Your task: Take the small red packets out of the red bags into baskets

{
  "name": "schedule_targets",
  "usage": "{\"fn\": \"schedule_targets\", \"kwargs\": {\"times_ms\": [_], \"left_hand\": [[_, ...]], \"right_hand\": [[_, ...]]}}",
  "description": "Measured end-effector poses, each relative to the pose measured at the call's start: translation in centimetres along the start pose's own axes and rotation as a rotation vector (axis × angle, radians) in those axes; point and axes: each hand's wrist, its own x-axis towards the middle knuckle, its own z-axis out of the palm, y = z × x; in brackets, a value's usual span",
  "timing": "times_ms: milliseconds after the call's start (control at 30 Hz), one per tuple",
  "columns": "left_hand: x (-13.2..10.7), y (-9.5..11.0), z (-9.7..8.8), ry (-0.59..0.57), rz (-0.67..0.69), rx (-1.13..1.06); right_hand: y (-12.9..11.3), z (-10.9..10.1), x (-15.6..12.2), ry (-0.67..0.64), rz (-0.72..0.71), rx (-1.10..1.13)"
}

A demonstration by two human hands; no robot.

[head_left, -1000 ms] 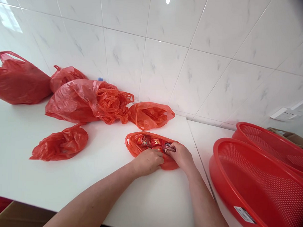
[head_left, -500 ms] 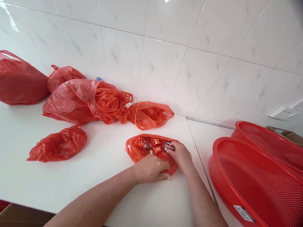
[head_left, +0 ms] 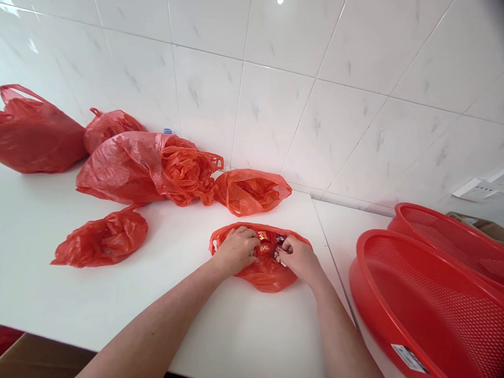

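Observation:
A small red plastic bag (head_left: 265, 275) lies open on the white table (head_left: 182, 302), with small red wrapped candies (head_left: 267, 246) showing inside. My left hand (head_left: 235, 249) rests over the left side of the bag's mouth, fingers curled down into it. My right hand (head_left: 299, 258) is at the bag's right side, fingers pinched among the candies. What exactly each hand grips is hidden by the fingers.
Several other red plastic bags lie behind and to the left: one (head_left: 252, 192) just beyond, a big heap (head_left: 141, 168), a crumpled one (head_left: 103, 238), one at far left (head_left: 31, 131). Two red mesh basins (head_left: 429, 316) stand at right. A tiled wall backs the table.
My left hand moved from the bag's near edge up into its left side. The bag shifted slightly toward me. My right hand stayed at the bag's right side.

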Motion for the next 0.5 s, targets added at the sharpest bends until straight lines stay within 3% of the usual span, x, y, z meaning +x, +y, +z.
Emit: {"fn": "schedule_targets", "kwargs": {"times_ms": [300,500], "left_hand": [[-0.2,-0.24,0.2,0.003,-0.035,-0.001],[-0.15,-0.1,0.16,-0.021,-0.037,-0.005]], "right_hand": [[0.22,-0.26,0.15,-0.029,0.042,-0.142],[-0.23,-0.08,0.09,0.197,-0.1,-0.191]]}}
